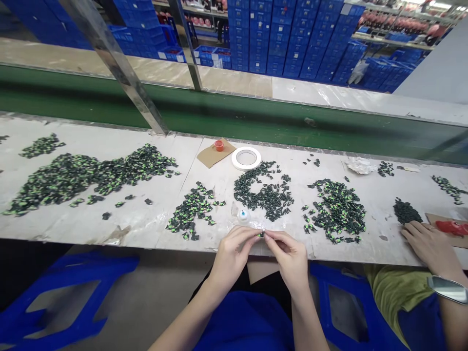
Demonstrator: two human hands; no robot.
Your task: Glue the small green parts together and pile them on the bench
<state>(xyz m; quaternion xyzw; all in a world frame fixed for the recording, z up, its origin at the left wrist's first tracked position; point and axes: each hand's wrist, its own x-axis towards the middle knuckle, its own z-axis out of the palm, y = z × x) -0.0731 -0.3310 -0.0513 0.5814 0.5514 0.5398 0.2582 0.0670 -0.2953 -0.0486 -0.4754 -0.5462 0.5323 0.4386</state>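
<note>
My left hand point(236, 247) and my right hand point(288, 251) meet at the table's front edge, fingertips pinched on a small black and green part point(261, 235) between them. Just beyond them stands a small white bottle with a blue tip point(243, 215). Small dark pieces point(272, 197) lie in a pile behind the bottle. One heap of black and green parts point(190, 209) is to the left, another heap point(340, 209) to the right. A white tape roll point(236, 159) lies flat behind the dark pieces, beside brown cardboard point(210, 157) holding a red cup point(219, 145).
A large black-green heap point(69, 180) covers the table's left. At right, a co-worker's hand point(431, 243) touches a dark pile point(405, 211) near a red object point(451, 227). Metal posts point(124, 73) rise behind the table point(139, 226). Blue stools point(73, 287) stand below.
</note>
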